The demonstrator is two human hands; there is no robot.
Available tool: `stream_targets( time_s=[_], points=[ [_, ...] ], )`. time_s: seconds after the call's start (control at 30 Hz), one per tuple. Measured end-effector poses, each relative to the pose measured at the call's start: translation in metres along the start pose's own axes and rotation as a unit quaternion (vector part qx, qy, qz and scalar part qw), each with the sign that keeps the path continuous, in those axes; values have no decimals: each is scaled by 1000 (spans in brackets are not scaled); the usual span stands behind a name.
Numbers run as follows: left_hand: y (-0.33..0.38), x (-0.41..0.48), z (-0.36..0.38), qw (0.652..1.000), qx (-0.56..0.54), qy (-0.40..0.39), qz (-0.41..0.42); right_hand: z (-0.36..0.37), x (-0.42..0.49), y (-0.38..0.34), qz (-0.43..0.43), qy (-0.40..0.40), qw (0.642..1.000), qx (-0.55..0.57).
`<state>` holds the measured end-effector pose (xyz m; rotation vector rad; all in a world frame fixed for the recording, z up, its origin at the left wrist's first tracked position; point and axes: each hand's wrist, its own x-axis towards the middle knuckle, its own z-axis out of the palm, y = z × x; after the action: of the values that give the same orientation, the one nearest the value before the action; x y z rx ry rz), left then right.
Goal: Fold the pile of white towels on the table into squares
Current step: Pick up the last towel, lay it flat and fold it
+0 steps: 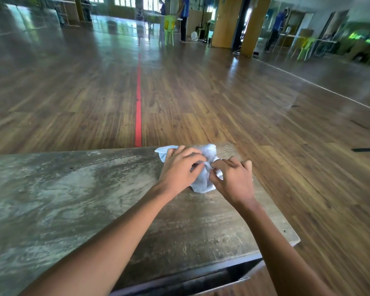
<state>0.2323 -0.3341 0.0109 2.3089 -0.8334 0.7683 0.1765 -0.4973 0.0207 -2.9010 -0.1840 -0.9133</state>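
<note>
Left hand (179, 167) and right hand (231, 178) pinch crumpled towel (203, 186) on bench (73, 199); no fold yet. Next, probably: find corners, spread flat.

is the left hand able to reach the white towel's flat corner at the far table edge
Probably yes: the left hand holds the crumpled white cloth towel, and that corner lies bare beside it.

Your left hand (178, 167) and right hand (233, 180) cover the middle of the white towels (209, 151); how many cloths are bunched there cannot be counted. Your right fingertips are buried in the folds. The table (73, 189) is cut off at the left and bottom edges. The far room is blurred; the standing figures (184, 18) are unreadable.
</note>
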Motion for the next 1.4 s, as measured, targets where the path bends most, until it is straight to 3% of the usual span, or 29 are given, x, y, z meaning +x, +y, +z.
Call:
stream_targets(
  time_s=[0.17, 0.33, 0.5, 0.7, 0.9, 1.13, 1.23, 1.4],
  points=[
    [6, -11, -39, 998, 18, 31, 50, -46, -1, -11, -24, 49, 998, 31],
    [12, -32, -81, 997, 73, -6, 39, -87, -17, -30, -59, 52, 994, 79],
    [16, -58, -112, 998, 62, -3, -30, -121, -32, -43, -13, 54, 988, 141],
    [2, -79, -138, 992, 87, -91, -14, -109, -50, -26, 42, -47, 985, 162],
    [-32, -86, -168, 978, 91, -136, -130, -112, -50, -2, 129, -39, 974, 183],
    [-56, -104, -198, 967, 144, -147, -153, -99, -47, 7, 135, -65, 970, 189],
    [-56, -113, -210, 963, 164, -136, -163, -96, -45, -2, 129, -124, 961, 212],
    [-50, -145, -241, 939, 184, -199, -212, -93, -51, -16, 39, -384, 900, 205]
  ],
)
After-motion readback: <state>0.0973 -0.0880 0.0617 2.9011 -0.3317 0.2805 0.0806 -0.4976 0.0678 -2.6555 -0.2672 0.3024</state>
